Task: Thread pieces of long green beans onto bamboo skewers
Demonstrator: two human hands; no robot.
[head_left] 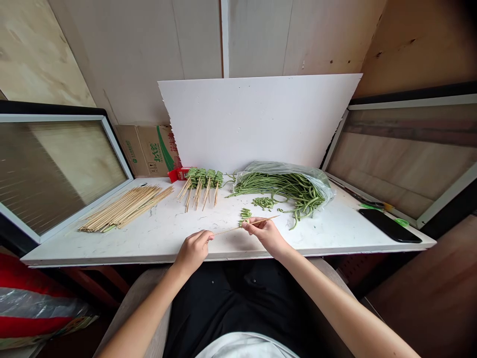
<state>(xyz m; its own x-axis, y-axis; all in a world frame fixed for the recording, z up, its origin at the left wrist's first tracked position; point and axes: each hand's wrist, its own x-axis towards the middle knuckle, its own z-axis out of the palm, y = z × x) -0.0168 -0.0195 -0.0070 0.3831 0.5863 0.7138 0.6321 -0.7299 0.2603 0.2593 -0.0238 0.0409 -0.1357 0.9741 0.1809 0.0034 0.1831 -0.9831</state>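
Observation:
Pinched in my left hand (194, 250) is one end of a thin wooden skewer (228, 230), which slants up to the right. My right hand (267, 235) is closed around a short green bean piece at the skewer, whose other end sticks out beyond the fingers. Part of the bean piece is hidden by the fingertips. Just behind the right hand lies a small row of cut bean pieces (245, 213). Further back sits a small heap of cut bean pieces (264, 202), in front of long green beans (276, 184) in a clear plastic bag (323, 180).
A pile of bare skewers (124, 208) lies on the left of the white table (156, 243). Several skewers loaded with bean pieces (204, 177) rest at the back, near a cardboard box (147, 151). A black phone (389, 225) lies at the right edge. A white board (257, 122) stands behind.

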